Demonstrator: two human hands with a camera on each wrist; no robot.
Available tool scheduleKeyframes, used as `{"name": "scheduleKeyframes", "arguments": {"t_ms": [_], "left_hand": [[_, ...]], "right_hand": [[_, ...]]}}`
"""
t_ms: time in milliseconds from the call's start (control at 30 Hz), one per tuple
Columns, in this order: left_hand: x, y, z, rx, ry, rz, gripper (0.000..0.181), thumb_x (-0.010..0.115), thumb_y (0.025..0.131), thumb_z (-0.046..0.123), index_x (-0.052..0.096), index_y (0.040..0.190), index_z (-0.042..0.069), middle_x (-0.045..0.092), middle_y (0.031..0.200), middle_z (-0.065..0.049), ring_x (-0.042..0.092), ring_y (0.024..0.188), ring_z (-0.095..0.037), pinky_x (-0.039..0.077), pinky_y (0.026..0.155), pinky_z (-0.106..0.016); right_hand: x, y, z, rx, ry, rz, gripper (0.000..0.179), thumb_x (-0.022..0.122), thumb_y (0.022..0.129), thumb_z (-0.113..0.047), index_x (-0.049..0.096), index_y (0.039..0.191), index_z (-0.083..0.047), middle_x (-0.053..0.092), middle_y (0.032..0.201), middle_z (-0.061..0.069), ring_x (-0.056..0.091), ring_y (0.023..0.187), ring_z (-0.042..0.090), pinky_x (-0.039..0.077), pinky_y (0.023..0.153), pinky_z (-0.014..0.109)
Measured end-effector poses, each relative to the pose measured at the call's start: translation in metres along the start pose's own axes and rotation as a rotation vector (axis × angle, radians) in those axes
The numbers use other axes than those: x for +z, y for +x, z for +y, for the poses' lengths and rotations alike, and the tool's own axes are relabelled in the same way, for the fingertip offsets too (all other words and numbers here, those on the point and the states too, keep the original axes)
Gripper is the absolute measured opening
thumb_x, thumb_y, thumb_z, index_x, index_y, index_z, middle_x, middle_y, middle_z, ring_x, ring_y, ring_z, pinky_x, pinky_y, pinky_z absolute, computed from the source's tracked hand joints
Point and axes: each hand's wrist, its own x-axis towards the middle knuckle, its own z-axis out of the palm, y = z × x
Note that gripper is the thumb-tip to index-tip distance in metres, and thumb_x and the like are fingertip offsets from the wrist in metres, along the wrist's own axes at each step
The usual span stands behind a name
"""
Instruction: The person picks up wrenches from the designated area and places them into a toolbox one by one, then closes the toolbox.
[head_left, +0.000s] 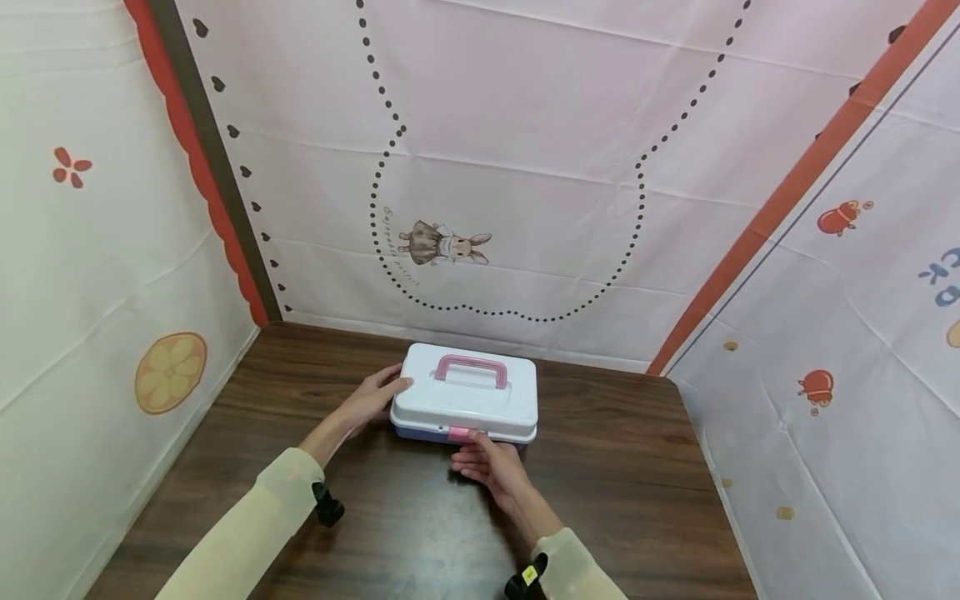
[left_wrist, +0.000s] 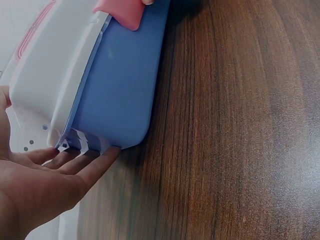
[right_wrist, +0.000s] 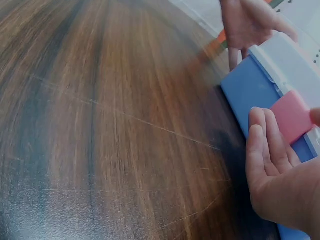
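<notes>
A plastic storage box stands on the table, with a white lid, a blue base and a pink carry handle folded on top. My left hand rests against the box's left end, thumb on the lid's edge and fairly straight fingers along the side. At the front, my right hand has its thumb on the pink latch, the other fingers just below it. The lid sits down on the base, and the box's inside is hidden.
The dark wood-grain table extends around the box. Printed cloth hangs behind it and at both sides. A dark band with a small device is on the left wrist, and a similar one is on the right.
</notes>
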Motion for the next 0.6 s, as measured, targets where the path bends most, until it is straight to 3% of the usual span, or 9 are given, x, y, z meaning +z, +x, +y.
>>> {"name": "scheduleKeyframes", "arguments": {"t_ms": [133,333,467,500,600], "left_hand": [[-0.002,0.002,-0.001,0.002,0.011,0.002,0.102,0.064,0.096,0.070,0.021,0.170,0.014,0.026,0.171,-0.022,0.049,0.140,-0.036,0.053,0.108,-0.054],[-0.002,0.000,0.002,0.001,0.046,0.018,0.100,0.060,0.098,0.071,0.020,0.170,0.013,0.026,0.170,-0.023,0.047,0.141,-0.036,0.049,0.112,-0.055],[-0.007,-0.005,0.007,0.044,0.148,0.038,0.097,0.059,0.100,0.069,0.025,0.168,0.008,0.031,0.168,-0.025,0.044,0.145,-0.039,0.046,0.115,-0.056],[-0.008,-0.006,0.009,0.068,0.200,0.053,0.096,0.058,0.101,0.068,0.026,0.167,0.006,0.033,0.167,-0.025,0.044,0.146,-0.040,0.045,0.116,-0.057],[-0.011,-0.016,0.018,0.147,0.389,0.109,0.094,0.058,0.102,0.067,0.030,0.165,0.004,0.039,0.163,-0.026,0.042,0.148,-0.044,0.040,0.118,-0.061]], "right_hand": [[0.001,-0.001,-0.001,-0.019,-0.032,0.001,0.063,0.073,0.101,-0.038,0.062,0.123,0.020,0.078,0.099,0.024,0.079,0.088,0.027,0.065,0.076,0.031],[0.006,-0.008,-0.007,-0.053,-0.195,-0.023,0.062,0.068,0.105,-0.042,0.066,0.116,0.019,0.077,0.099,0.028,0.079,0.087,0.030,0.065,0.074,0.032],[0.008,-0.017,-0.018,-0.069,-0.394,-0.204,0.058,0.068,0.105,-0.040,0.067,0.115,0.018,0.076,0.102,0.028,0.077,0.095,0.039,0.065,0.084,0.044],[0.008,-0.021,-0.023,-0.092,-0.460,-0.271,0.054,0.067,0.106,-0.038,0.068,0.116,0.016,0.076,0.103,0.027,0.077,0.097,0.040,0.064,0.087,0.048],[0.006,-0.034,-0.046,-0.209,-0.664,-0.423,0.042,0.067,0.107,-0.033,0.069,0.122,0.007,0.077,0.109,0.017,0.074,0.105,0.036,0.061,0.095,0.045]]}}
